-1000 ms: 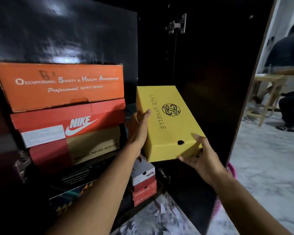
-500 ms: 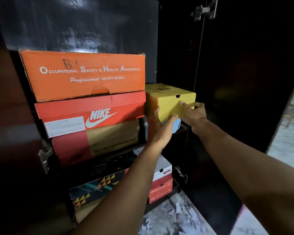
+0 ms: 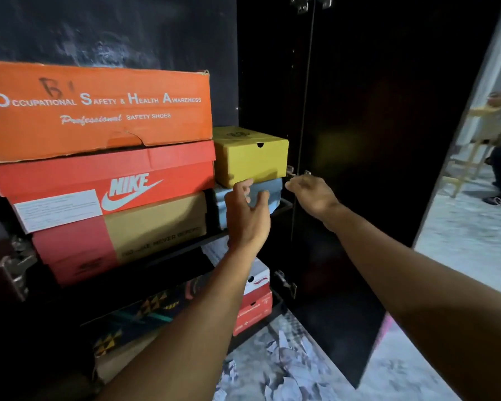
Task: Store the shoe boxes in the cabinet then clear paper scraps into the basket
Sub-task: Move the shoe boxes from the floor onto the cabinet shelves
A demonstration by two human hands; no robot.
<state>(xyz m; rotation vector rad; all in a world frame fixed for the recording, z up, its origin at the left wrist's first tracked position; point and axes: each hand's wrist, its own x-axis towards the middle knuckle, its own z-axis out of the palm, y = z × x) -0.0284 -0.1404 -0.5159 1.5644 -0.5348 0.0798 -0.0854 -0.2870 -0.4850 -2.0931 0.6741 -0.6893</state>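
Note:
The yellow shoe box [image 3: 250, 154] rests inside the dark cabinet [image 3: 272, 82] on top of a light blue box [image 3: 268, 188], beside an orange safety-shoe box [image 3: 96, 111] stacked on a red Nike box [image 3: 104, 183]. My left hand [image 3: 248, 209] hovers just below the yellow box's front, fingers apart, holding nothing. Just right of that box, my right hand [image 3: 308, 192] is loose and empty too. Crumpled paper scraps [image 3: 275, 369] lie on the marble floor below.
The open cabinet door [image 3: 388, 169] stands at my right. More boxes fill the lower shelf, including a red and white one [image 3: 255, 305]. A pink basket edge [image 3: 386, 328] peeks from behind the door. A seated person and a wooden stool [image 3: 480, 134] are far right.
The yellow box went from my hands onto the blue box in the cabinet. Both hands have let go and pulled back slightly.

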